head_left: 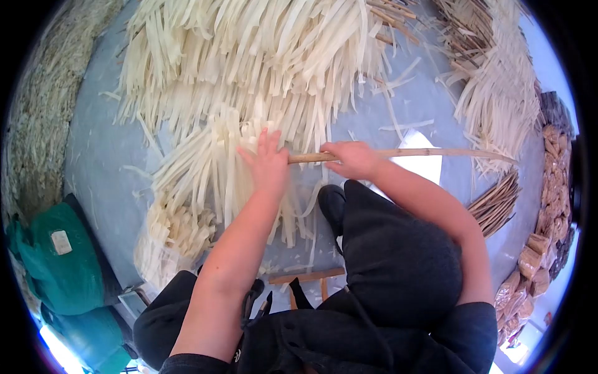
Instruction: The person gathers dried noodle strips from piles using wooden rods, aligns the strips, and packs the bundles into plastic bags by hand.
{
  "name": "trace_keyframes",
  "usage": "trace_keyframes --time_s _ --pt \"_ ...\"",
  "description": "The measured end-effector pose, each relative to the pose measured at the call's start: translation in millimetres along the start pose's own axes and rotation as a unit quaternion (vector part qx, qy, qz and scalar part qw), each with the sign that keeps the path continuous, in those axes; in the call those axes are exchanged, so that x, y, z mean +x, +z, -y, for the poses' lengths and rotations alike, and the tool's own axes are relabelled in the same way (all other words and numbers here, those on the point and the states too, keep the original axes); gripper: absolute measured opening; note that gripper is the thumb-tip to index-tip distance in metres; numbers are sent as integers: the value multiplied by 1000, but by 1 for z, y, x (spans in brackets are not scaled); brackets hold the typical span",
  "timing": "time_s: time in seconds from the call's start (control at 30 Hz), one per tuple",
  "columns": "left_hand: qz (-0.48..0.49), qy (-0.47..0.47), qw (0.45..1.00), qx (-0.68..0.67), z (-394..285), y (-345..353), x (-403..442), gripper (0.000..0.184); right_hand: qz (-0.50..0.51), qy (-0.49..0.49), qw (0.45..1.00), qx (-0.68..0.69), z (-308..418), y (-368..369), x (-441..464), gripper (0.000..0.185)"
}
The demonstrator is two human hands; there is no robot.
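A long pale brown stick lies crosswise before me, its far end reaching right over the floor. Wrapped round it near its middle-left is my right hand, closed. My left hand has its fingers spread over a bunch of cream-coloured flat strips, at the stick's left end. These strips hang down in a fringe on both sides of that hand. Whether the stick runs on beneath my left palm is hidden.
Layered fringes of strips cover the floor ahead, with another heap at right. A bundle of thin sticks lies below it. Bagged strips and green sacks stand left. Brown packages line the right edge.
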State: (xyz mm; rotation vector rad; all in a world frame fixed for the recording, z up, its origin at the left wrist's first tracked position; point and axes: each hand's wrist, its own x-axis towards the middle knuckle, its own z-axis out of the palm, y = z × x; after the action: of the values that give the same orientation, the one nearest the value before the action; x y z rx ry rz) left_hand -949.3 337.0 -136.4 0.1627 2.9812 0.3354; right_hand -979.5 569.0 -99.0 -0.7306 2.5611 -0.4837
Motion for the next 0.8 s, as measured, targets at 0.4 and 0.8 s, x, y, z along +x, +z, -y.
trace_keyframes --time_s 0.4,0.8 --pt "20 26 999 13 47 18 6 18 -12 20 992 -124 -41 -9 -40 41" --pt "36 -27 998 51 66 -27 7 32 -119 116 954 -249 -129 -41 -149 38"
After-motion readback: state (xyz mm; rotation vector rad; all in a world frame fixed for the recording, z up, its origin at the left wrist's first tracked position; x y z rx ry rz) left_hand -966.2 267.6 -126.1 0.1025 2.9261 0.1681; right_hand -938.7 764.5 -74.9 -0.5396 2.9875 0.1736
